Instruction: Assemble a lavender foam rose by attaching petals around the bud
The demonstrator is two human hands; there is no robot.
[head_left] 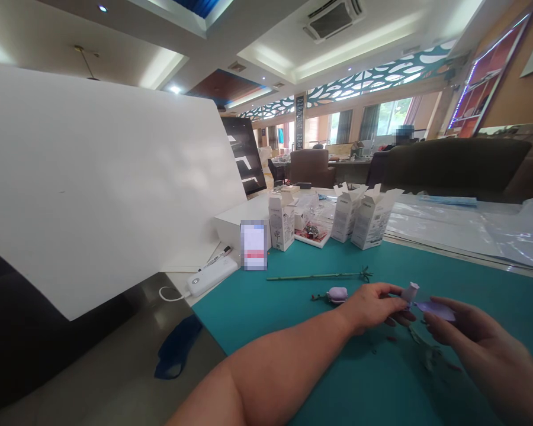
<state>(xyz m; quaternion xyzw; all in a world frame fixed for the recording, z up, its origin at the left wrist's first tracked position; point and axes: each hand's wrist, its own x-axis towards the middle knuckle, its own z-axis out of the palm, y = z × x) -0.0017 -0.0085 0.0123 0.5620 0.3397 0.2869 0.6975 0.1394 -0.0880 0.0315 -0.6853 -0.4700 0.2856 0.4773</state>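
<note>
Between the fingertips of my left hand [373, 306] is a small lilac flower centre [410, 290], narrow below and flared at the top. My right hand [479, 340] pinches a thin lilac petal [442, 310] between thumb and fingers, its tip close to the flower centre; whether they touch I cannot tell. Left of my left wrist lies a lilac bud [338, 294] with a short green end. A long green stem [313, 277] rests behind it. Blurred green leafy pieces [426, 349] and small reddish bits [391, 338] lie below my hands.
A teal mat [231, 307] covers this part of the table. White boxes [282, 222] stand along its back edge beside a phone [254, 245]. A white power bank [212, 276] with a cable lies at left. Clear plastic sheets [462, 228] spread at back right. A large white panel [106, 177] rises at left.
</note>
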